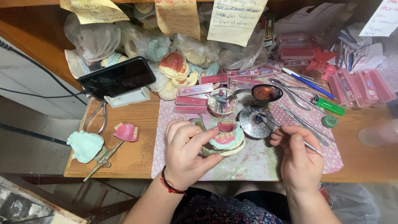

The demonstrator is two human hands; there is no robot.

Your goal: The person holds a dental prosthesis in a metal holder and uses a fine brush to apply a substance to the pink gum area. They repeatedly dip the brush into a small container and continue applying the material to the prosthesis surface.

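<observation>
Your left hand (186, 143) clamps denture model (226, 139), frame centre: likely heavy, brittle plaster, soft wax gums; grip base. Right hand (299, 155) pinches thin metal tool (290, 135).

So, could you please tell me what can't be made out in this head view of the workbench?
- Underside of the denture model: covered by the left hand.
- Tip of the metal tool in the right hand: too thin to tell whether it touches the round metal dish.
- Small cup: contents too small to identify.
- Pale object at the right edge: blurred and cut off.
</observation>
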